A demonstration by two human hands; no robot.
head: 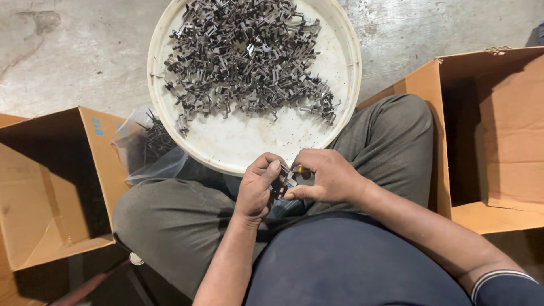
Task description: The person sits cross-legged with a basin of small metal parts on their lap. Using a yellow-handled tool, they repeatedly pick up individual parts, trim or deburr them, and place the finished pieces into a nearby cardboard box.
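My left hand (258, 187) and my right hand (327, 178) meet over my lap, just below the rim of a round white tray (226, 144). Between their fingertips sits a small dark metal clip (285, 178), pinched by both hands; a bit of yellow shows at the right thumb. A heap of several similar dark metal clips (249, 56) fills the upper part of the tray. I sit cross-legged in grey trousers, and the tray rests against my knees.
An open cardboard box (51, 187) stands at my left, another open cardboard box (493, 136) at my right. A clear plastic bag (144, 144) with more dark metal pieces lies beside the tray's left edge. Concrete floor (73, 51) lies beyond.
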